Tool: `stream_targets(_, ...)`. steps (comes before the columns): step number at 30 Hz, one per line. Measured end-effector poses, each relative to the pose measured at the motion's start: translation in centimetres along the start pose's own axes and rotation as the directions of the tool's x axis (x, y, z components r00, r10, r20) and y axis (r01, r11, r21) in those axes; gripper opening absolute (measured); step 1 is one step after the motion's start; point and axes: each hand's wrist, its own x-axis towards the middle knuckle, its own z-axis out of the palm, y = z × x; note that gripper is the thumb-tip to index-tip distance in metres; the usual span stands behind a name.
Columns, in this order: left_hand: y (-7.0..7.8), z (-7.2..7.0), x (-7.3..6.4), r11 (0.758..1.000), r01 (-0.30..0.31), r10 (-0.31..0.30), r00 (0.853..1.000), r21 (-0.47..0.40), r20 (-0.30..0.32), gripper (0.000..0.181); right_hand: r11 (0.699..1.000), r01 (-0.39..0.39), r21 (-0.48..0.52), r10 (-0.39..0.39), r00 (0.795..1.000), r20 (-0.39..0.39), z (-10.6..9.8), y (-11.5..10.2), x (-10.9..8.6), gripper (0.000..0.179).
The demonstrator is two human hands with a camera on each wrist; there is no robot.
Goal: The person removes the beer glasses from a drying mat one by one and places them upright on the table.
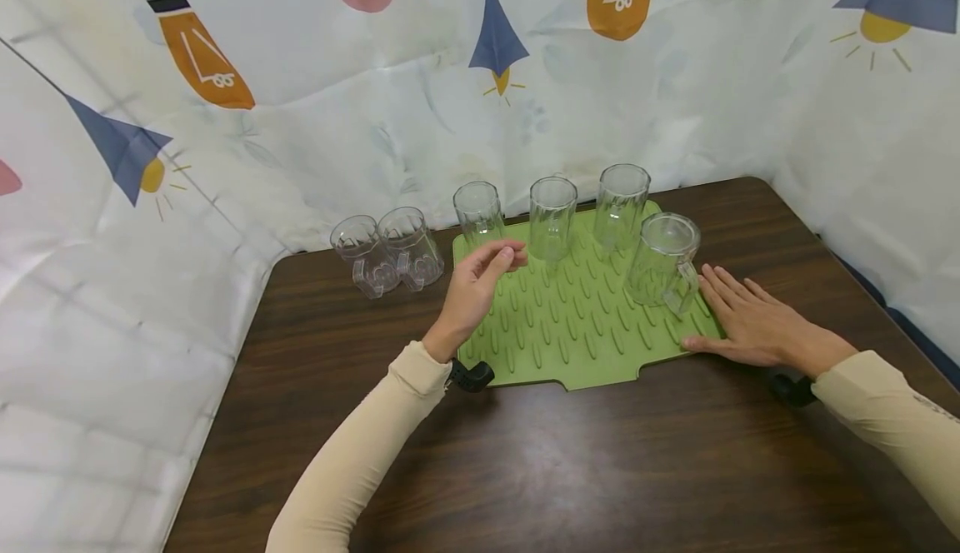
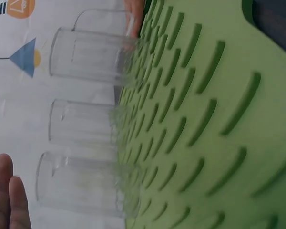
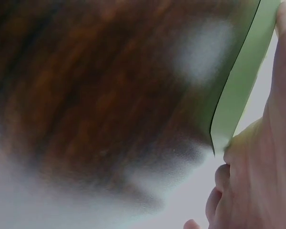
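My left hand [image 1: 478,286] hovers over the left part of a green ridged mat [image 1: 555,328], palm inward, nothing held. Its straight fingertips [image 2: 18,200] show at the left wrist view's edge. Closest to it is a clear glass [image 1: 478,213] on the mat's back left. A middle glass [image 1: 552,218] and another glass [image 1: 621,203] line up along the back edge. A clear glass mug [image 1: 660,266] stands at the mat's right side, handle toward my right hand [image 1: 757,324]. That hand lies spread at the mat's right edge, fingertips beside the mug and thumb on the front right corner.
Two clear mugs [image 1: 375,266] stand side by side on the dark wooden table [image 1: 525,470], left of the mat, handles facing front. A white curtain [image 1: 420,137] printed with lamps hangs right behind the table's back edge.
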Motion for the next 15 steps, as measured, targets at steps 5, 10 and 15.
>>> stream_targets(5,-1.1,2.1,0.0,0.999,0.024,-0.021,0.997,-0.037,0.075,0.038,1.000,-0.001,-0.007,0.001,1.000,-0.001,0.0,0.0,-0.1,0.115)
stream_targets(10,-1.9,3.9,-0.2,0.994,0.067,-0.055,0.989,-0.085,0.137,0.038,1.000,0.000,-0.004,0.000,1.000,-0.003,0.2,0.1,0.0,0.115)
stream_targets(15,-2.2,5.5,-0.1,0.991,0.097,-0.079,0.980,-0.095,0.182,0.039,1.000,-0.001,-0.007,0.001,1.000,-0.007,0.2,0.1,0.0,0.115)
